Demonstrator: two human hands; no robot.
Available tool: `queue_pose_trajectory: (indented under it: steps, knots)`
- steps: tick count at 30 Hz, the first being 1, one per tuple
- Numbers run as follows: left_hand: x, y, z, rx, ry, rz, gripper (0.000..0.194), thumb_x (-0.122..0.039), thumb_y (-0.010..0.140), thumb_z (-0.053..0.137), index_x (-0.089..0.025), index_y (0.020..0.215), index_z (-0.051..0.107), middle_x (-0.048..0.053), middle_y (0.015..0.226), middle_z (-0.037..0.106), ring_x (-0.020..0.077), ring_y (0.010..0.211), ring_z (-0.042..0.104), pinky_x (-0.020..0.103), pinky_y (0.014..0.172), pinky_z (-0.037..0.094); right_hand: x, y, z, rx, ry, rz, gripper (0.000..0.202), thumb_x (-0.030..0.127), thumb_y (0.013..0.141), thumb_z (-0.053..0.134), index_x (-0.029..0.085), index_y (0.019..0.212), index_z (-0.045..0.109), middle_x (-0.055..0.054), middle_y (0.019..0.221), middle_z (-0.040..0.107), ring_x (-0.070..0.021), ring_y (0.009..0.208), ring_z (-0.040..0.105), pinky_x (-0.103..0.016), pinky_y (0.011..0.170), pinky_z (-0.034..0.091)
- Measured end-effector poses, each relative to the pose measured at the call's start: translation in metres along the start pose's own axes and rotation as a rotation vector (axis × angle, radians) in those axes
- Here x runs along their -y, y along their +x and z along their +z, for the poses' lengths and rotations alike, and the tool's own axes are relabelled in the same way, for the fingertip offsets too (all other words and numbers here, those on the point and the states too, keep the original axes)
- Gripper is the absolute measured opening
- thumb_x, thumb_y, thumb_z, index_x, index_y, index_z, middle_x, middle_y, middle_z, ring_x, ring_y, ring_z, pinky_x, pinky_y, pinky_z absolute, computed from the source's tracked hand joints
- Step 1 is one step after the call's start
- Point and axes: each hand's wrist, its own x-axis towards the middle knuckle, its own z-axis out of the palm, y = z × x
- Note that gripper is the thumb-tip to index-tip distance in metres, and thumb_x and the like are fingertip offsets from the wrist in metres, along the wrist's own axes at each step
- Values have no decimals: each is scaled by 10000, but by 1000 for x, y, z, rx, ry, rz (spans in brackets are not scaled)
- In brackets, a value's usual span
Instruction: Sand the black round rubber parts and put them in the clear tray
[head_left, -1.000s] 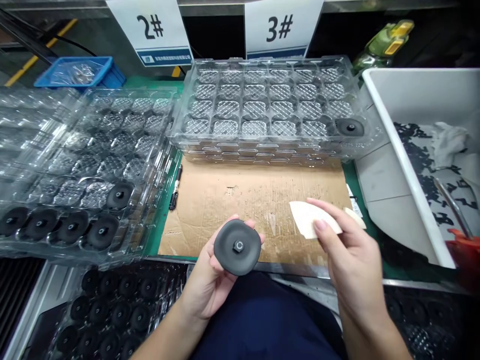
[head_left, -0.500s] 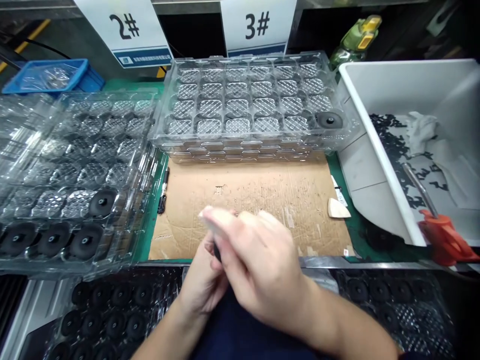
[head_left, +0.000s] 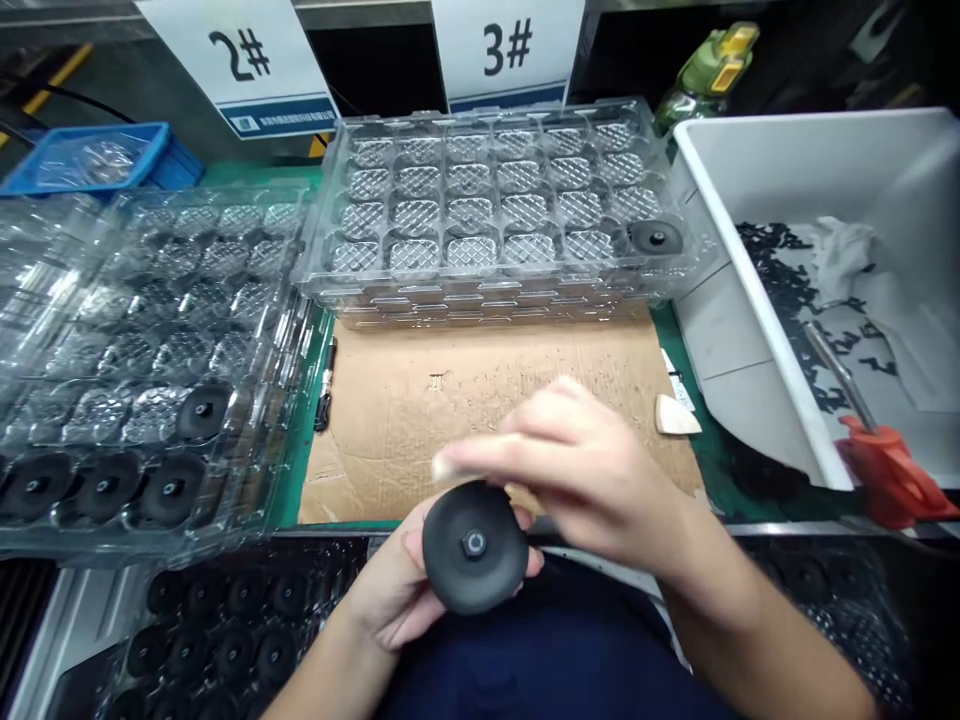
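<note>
My left hand (head_left: 409,585) grips a round black rubber part (head_left: 475,548) with a small metal centre, its face turned up toward me. Just above and to the right of that part is my right hand (head_left: 577,470), blurred, its fingers bent together and a pale tip at the index finger; whatever it holds is too smeared to make out. Both hands are over the front edge of the cardboard sheet (head_left: 397,400). Behind the sheet, a stack of clear trays (head_left: 472,210) has one black part (head_left: 656,238) in its front right pocket.
On the left, clear trays (head_left: 180,300) carry several black parts. A white bin (head_left: 765,290) with small black pieces and a red-handled tool (head_left: 892,470) stands right. A beige wedge (head_left: 676,415), marker (head_left: 327,385), blue bin (head_left: 150,160) and green bottle (head_left: 709,75) surround the sheet.
My right hand has moved right, off the part it covered. The black part in my left hand now shows its face and sits lower right than the earlier grip.
</note>
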Motion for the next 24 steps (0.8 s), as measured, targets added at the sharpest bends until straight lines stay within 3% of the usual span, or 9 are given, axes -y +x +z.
queue_pose_trajectory:
  steps: [3,6,9,13,16,19,22,24]
  knots:
    - [-4,-4,-3,81,-64,-8,445,-322,638,768,-198,1049,651,75,1008,696,242,862,677,272,698,578,-31,-21,21,-179,37,325,298,198,912,436,271,1175,556,-9,935,628,-132,796,553,-284,715,409]
    - [-5,-5,-7,100,-99,4,449,-319,646,762,-203,1064,646,82,1019,695,248,887,671,281,710,578,-58,-47,53,-135,-60,510,280,244,892,467,287,1140,589,-36,980,611,-174,864,558,-328,754,458]
    - [-4,-3,-6,111,-114,15,452,-321,648,759,-201,1068,642,84,1020,692,245,889,670,278,704,579,-69,-67,77,-165,-221,576,305,253,874,476,229,1151,601,-115,1114,540,-251,965,506,-478,838,422]
    - [-5,0,-2,107,-83,17,456,-348,636,760,-201,1052,646,84,1048,678,257,915,664,279,717,577,-69,-75,92,-160,-226,554,384,284,832,552,220,1210,555,-123,1178,514,-261,985,491,-496,845,422]
    - [-6,0,0,90,-70,37,457,-339,631,764,-199,1050,647,80,1043,681,263,918,662,288,725,571,-77,-69,92,-187,-214,542,353,238,834,533,191,1182,569,-142,1184,506,-275,1032,487,-493,849,424]
    - [-7,-1,-1,85,-53,32,492,-325,623,773,-209,1080,633,70,1054,682,256,935,656,287,754,558,-77,-57,77,-260,-182,559,265,175,880,430,159,1078,605,-123,1028,558,-221,935,537,-402,788,462]
    - [-4,-1,-2,87,-15,53,537,-386,609,768,-217,1098,624,70,1069,675,261,942,652,294,759,550,-46,-41,49,-387,-107,505,268,192,893,453,219,1152,518,-65,1017,586,-166,846,548,-315,711,458]
    - [-1,1,-2,26,51,98,530,-399,591,775,-196,1063,646,73,1000,692,244,889,663,297,757,540,-15,-30,30,-449,-33,269,304,183,896,464,262,1188,494,-37,1035,607,-158,860,542,-309,717,422]
